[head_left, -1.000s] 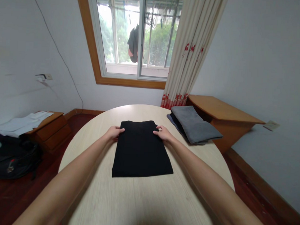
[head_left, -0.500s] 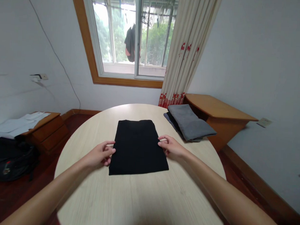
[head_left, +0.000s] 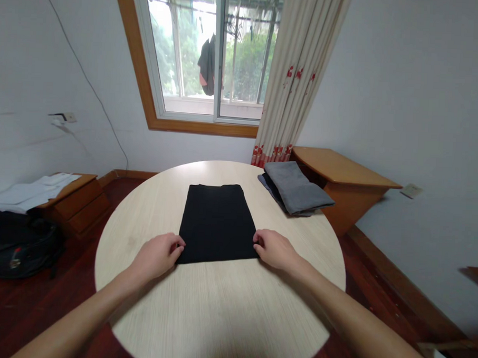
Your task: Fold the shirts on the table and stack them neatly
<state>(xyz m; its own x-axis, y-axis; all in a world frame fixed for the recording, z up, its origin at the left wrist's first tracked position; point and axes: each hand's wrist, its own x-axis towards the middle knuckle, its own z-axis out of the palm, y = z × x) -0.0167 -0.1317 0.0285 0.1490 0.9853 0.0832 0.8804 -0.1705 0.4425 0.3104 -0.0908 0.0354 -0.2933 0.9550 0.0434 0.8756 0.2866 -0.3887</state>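
Observation:
A black folded garment (head_left: 217,223) lies flat in the middle of a round, pale wooden table (head_left: 213,315); its exact kind does not show. At its near left corner, my left hand (head_left: 158,254) is closed, thumb and fingers pinching the edge. My right hand (head_left: 275,249) pinches the near right corner in the same way. Several folded grey and dark cloths (head_left: 296,187) are stacked at the table's far right, apart from both hands.
A wooden desk (head_left: 342,167) stands behind the table on the right, beside a patterned curtain (head_left: 294,91). Left of the table are a low wooden cabinet (head_left: 79,206) with white papers (head_left: 32,188) and a black bag (head_left: 20,248) on the floor.
Both hands have slid nearer along the black garment's sides to its near corners. Their fingers, looser before, are now closed on the edge. The view has shifted slightly.

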